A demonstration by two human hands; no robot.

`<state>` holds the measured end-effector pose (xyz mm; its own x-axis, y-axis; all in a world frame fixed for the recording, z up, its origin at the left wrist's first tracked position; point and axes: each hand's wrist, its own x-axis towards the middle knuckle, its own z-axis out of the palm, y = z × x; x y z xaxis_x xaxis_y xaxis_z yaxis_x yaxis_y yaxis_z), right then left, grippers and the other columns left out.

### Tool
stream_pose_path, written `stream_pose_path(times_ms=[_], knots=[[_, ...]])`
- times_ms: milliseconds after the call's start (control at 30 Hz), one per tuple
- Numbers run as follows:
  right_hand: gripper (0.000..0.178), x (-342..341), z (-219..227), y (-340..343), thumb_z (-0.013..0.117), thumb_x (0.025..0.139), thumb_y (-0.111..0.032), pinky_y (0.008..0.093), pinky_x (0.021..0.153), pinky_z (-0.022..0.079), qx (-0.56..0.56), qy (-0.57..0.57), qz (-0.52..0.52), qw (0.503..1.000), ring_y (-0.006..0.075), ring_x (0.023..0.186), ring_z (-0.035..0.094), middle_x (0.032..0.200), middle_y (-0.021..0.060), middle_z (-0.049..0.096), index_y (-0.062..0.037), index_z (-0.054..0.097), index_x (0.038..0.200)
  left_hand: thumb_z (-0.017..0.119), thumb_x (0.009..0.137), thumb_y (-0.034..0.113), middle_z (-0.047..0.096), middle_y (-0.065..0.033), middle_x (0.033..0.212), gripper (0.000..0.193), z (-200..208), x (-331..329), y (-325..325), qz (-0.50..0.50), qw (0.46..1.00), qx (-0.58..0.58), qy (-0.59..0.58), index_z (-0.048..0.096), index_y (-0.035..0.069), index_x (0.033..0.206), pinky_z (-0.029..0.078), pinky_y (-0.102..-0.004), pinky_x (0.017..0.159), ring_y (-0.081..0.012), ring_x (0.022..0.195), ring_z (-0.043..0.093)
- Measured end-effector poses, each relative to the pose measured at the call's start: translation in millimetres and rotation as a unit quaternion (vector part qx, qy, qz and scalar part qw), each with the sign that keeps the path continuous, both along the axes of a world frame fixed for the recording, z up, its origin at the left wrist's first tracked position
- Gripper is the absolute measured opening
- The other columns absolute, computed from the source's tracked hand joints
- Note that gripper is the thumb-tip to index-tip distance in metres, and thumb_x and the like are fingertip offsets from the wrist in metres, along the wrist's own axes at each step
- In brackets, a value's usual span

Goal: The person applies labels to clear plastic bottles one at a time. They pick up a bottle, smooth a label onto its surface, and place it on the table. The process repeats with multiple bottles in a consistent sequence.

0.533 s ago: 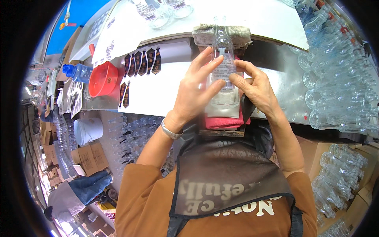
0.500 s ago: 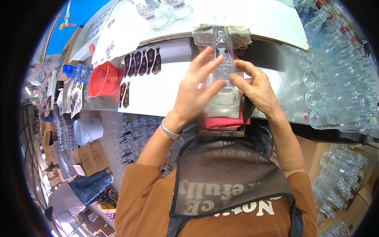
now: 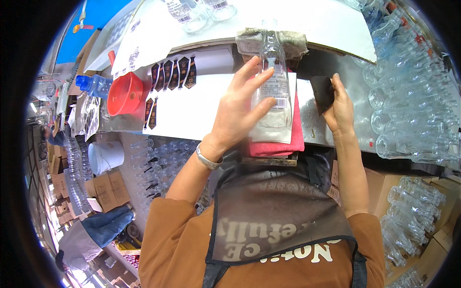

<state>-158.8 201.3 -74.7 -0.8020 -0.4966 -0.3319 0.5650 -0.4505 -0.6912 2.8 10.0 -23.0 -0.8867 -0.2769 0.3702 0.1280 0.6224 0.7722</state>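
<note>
A clear glass bottle (image 3: 274, 89) with a printed label lies on its back, neck pointing away from me, over a pink cloth (image 3: 298, 129) with a white sheet on it. Spread fingers and thumb of my left hand (image 3: 237, 103) rest against the bottle's label from the left. To the right, off the bottle, my right hand (image 3: 341, 108) is closed around a flat dark piece (image 3: 322, 93), like a scraper. A folded grey cloth (image 3: 249, 42) sits under the bottle's neck.
Dark tie-shaped labels (image 3: 175, 74) lie on a white sheet at left. Beyond them stand a red scoop (image 3: 126, 96) and a blue-capped bottle (image 3: 93, 86). Many glass bottles (image 3: 408, 117) crowd the right side. A person (image 3: 84, 240) is at the lower left.
My right hand has left the bottle and swung out to the right, showing the dark flat piece in it. My left hand stays on the bottle.
</note>
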Motion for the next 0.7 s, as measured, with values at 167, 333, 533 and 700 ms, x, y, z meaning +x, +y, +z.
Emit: stream_pose_path(times_ms=[167,333,533,700], knots=[[0.026,4,7,3,0.056,0.102,-0.019,0.0318,0.092,0.053,-0.016,0.08,0.083,0.993,0.015,0.1,0.066,0.111,0.0053,0.068,-0.0011,0.062,0.121,0.077,0.087,0.023,0.046,-0.0184,0.153,0.055,4,0,2,0.001,1.0,-0.007,-0.003,0.062,0.011,0.139,0.041,-0.0436,0.113,-0.033,0.138,0.049],[0.03,17,36,-5,0.059,0.097,-0.01,0.0269,0.084,0.054,0.043,0.155,0.088,0.983,0.0133,0.095,0.065,0.107,0.008,0.067,0.0033,0.058,0.123,0.077,0.086,0.022,0.047,-0.0184,0.152,0.056,3,0,1,0.0,1.0,-0.005,0.001,0.062,0.011,0.139,0.041,-0.0433,0.113,-0.0327,0.137,0.05],[0.031,17,49,-13,0.062,0.094,-0.01,0.0278,0.086,0.053,0.139,0.379,0.132,0.905,0.0121,0.098,0.064,0.11,0.0077,0.069,-0.0008,0.064,0.123,0.077,0.086,0.021,0.047,-0.0182,0.152,0.056,6,0,4,0.009,1.0,-0.009,-0.008,0.062,0.01,0.139,0.041,-0.0432,0.113,-0.0325,0.137,0.05],[0.031,-2,64,-31,0.065,0.092,-0.011,0.0279,0.084,0.054,0.211,0.491,0.071,0.842,0.013,0.095,0.066,0.105,0.0066,0.072,-0.0013,0.066,0.121,0.077,0.086,0.019,0.047,-0.0187,0.152,0.056,5,0,3,0.005,1.0,0.005,0.001,0.062,0.009,0.138,0.041,-0.0433,0.113,-0.0326,0.137,0.05]])
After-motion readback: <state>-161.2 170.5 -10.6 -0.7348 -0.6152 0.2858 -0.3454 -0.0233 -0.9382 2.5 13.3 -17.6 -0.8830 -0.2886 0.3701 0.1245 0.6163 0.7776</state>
